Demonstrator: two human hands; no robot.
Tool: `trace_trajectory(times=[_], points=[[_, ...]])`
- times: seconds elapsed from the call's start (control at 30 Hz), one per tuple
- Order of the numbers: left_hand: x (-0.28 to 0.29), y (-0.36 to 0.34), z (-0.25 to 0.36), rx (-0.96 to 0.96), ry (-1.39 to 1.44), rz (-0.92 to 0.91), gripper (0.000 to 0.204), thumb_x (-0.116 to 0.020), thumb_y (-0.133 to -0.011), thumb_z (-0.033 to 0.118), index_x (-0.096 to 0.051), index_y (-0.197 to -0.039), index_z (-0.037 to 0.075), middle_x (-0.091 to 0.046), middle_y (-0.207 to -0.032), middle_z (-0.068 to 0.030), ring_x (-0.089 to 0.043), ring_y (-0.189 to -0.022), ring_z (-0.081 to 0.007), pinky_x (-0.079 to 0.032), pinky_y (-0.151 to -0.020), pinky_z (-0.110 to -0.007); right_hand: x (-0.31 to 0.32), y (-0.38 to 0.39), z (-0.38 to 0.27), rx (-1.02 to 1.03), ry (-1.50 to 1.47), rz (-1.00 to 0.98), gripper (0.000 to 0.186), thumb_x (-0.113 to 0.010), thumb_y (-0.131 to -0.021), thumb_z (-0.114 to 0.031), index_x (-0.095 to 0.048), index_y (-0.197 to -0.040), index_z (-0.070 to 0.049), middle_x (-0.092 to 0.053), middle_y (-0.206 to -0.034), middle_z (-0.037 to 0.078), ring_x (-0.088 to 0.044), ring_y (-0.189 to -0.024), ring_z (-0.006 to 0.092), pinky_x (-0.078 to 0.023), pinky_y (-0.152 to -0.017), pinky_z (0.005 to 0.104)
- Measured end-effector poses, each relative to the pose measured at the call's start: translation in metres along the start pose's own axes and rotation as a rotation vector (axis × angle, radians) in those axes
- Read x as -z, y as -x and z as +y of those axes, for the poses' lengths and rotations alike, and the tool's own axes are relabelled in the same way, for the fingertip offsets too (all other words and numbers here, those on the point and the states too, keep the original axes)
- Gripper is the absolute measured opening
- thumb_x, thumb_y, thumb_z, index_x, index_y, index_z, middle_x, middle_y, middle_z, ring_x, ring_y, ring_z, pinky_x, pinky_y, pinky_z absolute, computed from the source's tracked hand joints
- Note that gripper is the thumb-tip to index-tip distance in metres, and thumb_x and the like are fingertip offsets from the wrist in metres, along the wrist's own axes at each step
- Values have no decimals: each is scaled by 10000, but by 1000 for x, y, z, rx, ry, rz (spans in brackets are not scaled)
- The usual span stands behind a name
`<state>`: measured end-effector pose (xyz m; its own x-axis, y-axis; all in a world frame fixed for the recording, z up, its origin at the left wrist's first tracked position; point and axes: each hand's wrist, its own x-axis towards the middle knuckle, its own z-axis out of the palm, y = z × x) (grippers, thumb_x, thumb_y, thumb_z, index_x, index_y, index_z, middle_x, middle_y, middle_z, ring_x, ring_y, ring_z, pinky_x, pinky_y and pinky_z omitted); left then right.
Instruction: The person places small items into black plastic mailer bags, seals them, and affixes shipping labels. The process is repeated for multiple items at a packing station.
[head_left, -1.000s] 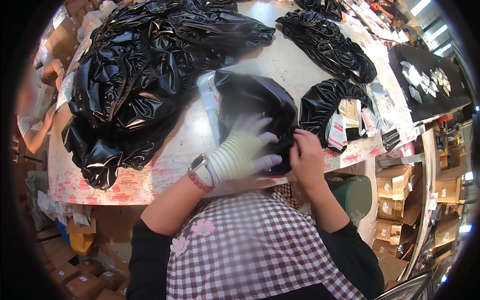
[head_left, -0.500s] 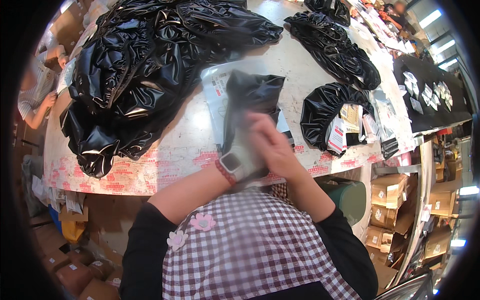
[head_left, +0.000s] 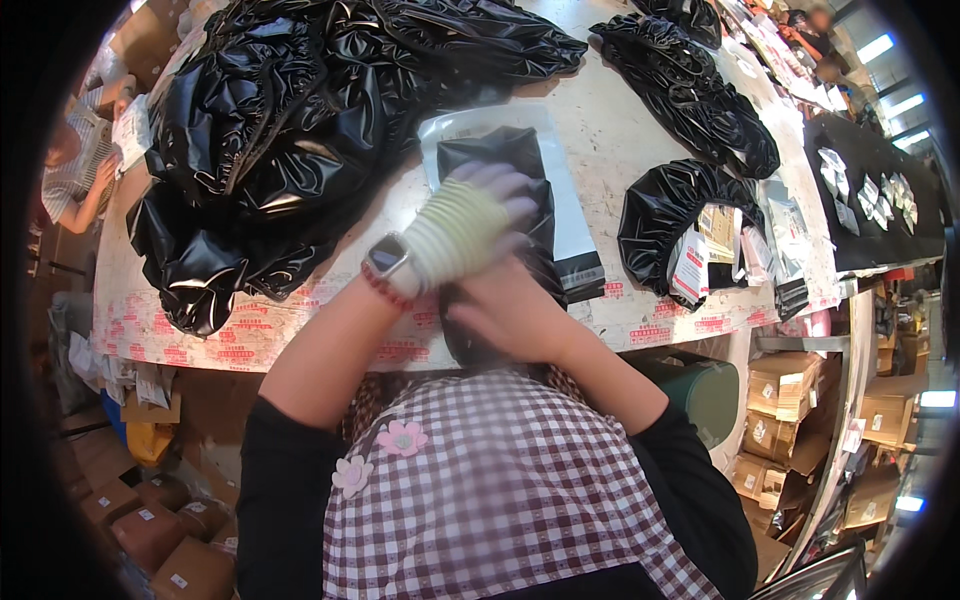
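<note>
A clear plastic mailer bag lies flat on the pale table with a black folded garment partly inside it. My left hand, in a pale ribbed glove with a watch at the wrist, presses on top of the garment. My right hand, bare, grips the garment's near end at the table's front edge. Both hands are blurred by motion.
A big heap of shiny black bags fills the table's left. More black bags and small packets with tags lie on the right. Another person works at far left. Cardboard boxes stand under the table.
The black garment was a rounded bundle under both hands; it has since been stretched long and pushed into the clear bag. My hands moved closer together over it.
</note>
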<state>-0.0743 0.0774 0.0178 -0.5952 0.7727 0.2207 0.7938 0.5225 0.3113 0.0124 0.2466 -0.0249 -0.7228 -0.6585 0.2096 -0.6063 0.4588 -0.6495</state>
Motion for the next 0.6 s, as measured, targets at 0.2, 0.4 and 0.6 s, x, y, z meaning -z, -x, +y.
trace_trajectory(times=[0.2,0.4,0.6], points=[[-57,11,-51,47,-10,-93,689,-546,-1029,406,-326,-1622,132,-328,-1668,-195,-309,-1538,-394,-211,-1271,-543,79,62,-20,-75,-43,36,726,-781,-833,-168,-508,-1487,-14,-447,-1605,195,-375,-1515,405,-285,-1260,495],[-51,8,-31,75,-25,-96,673,-545,-1030,368,-339,-1613,103,-326,-1664,-210,-303,-1541,-404,-217,-1270,-542,44,52,6,310,566,17,544,-725,-787,-145,-665,-1314,-26,-697,-1305,169,-648,-1250,355,-528,-1021,423],[-5,31,-29,147,210,276,458,-644,-957,131,-579,-1404,58,-606,-1408,-181,-561,-1282,-426,-417,-1121,-520,57,10,52,-700,-507,150,269,-691,-945,-93,-695,-1181,37,-748,-1039,92,-705,-880,177,-576,-823,335]])
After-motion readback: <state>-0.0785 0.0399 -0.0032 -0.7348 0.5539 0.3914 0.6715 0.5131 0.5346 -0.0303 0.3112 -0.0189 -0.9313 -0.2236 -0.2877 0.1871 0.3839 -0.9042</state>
